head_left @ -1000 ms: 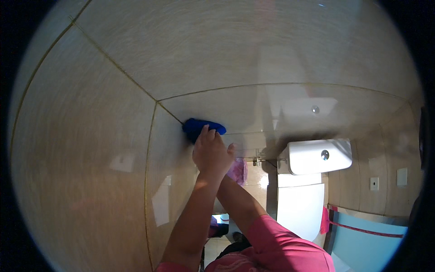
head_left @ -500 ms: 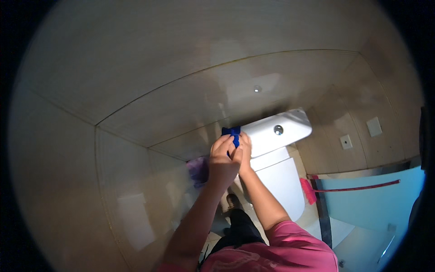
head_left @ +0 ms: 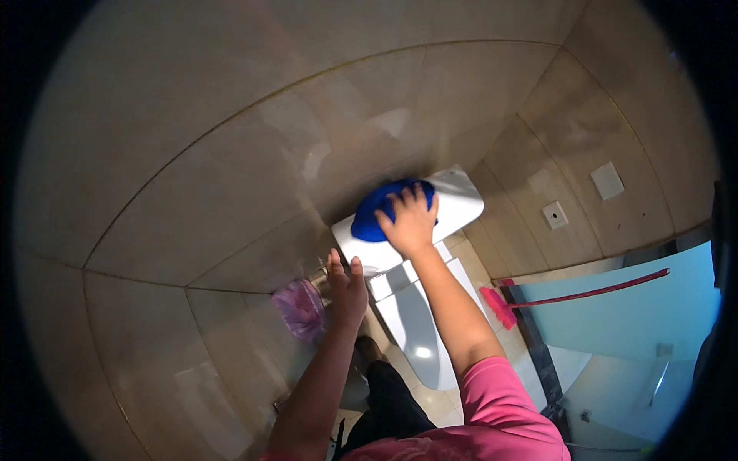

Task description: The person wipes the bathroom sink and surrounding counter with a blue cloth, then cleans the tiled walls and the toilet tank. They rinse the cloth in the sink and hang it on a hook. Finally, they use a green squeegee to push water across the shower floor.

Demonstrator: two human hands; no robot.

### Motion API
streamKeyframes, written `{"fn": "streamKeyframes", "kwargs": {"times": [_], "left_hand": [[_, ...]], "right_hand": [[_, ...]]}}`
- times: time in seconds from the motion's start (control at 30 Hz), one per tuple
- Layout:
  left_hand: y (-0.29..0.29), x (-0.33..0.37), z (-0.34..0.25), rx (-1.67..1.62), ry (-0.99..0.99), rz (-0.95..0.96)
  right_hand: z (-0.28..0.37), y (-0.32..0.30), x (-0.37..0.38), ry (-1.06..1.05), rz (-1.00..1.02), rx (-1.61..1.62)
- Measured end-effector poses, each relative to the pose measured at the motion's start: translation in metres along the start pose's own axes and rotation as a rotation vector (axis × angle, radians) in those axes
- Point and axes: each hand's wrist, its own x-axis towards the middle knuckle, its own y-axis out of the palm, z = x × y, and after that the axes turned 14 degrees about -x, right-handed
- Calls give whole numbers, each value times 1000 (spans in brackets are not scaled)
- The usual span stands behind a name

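A blue cloth [head_left: 372, 213] lies spread over the middle of the white toilet tank lid [head_left: 464, 194]. On top of it rests my right hand [head_left: 413, 223], palm down, with fingers spread and pressing the cloth against the lid. My left hand [head_left: 347, 292] is open beside the tank's left end, its fingers apart and nothing in it. The flush button seen earlier is hidden under the cloth or hand. Below the tank, the toilet's white seat lid [head_left: 415, 323] is down, and my right forearm crosses over part of it.
A bin with a purple liner [head_left: 300, 310] stands on the floor left of the toilet. To the right, a pink broom [head_left: 500, 308] with a red handle leans across a glass panel [head_left: 607, 315]. Tiled walls [head_left: 254, 177] close in behind and left; a wall socket [head_left: 555, 215] is at right.
Both hands were together on the bunched cloth at the tank's left end. Now they are apart: the cloth is spread on the lid under my right hand, and my left has let go.
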Motion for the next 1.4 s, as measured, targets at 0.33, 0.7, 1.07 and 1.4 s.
{"fn": "streamKeyframes", "kwargs": {"times": [0.33,0.7,1.07,1.4], "left_hand": [[38,7,38,-328,-73,-38],[40,1,48,-276,-50,6],[39,2,31,-763,-218,49],[11,-81,62,-755,-557,173]], "right_hand": [[-24,8,-6,-344,52,125],[-143,35,10,411,62,-205],[28,-17,-126,55,55,206],[-5,-27,-178,-63,-8,449]]}}
